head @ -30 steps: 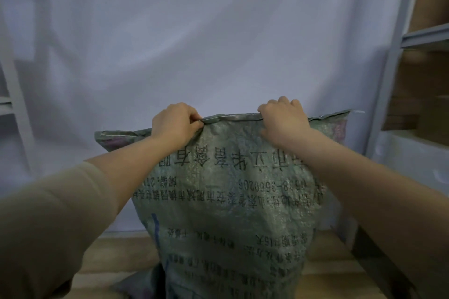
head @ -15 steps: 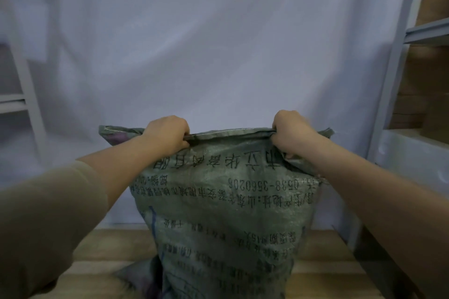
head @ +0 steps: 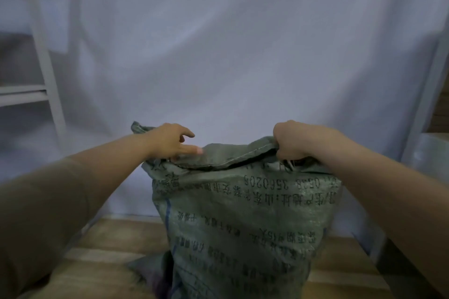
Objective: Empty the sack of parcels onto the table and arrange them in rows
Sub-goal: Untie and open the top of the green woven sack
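A grey-green woven sack (head: 243, 221) with upside-down black print stands upright on the wooden table (head: 102, 264). Its top edge is folded over and sags. My right hand (head: 291, 141) is clenched on the sack's top right edge. My left hand (head: 170, 141) rests on the top left part of the sack with its fingers spread and not gripping. No parcels are visible; the inside of the sack is hidden.
A white cloth backdrop (head: 218, 43) hangs right behind the table. Grey metal shelving (head: 46, 75) stands at the left, and another shelf post (head: 427, 94) with a pale bin (head: 432, 153) at the right.
My left hand has let go of the sack's top edge and opened its fingers. The sack's top has dropped and folded over. My right hand keeps its grip.
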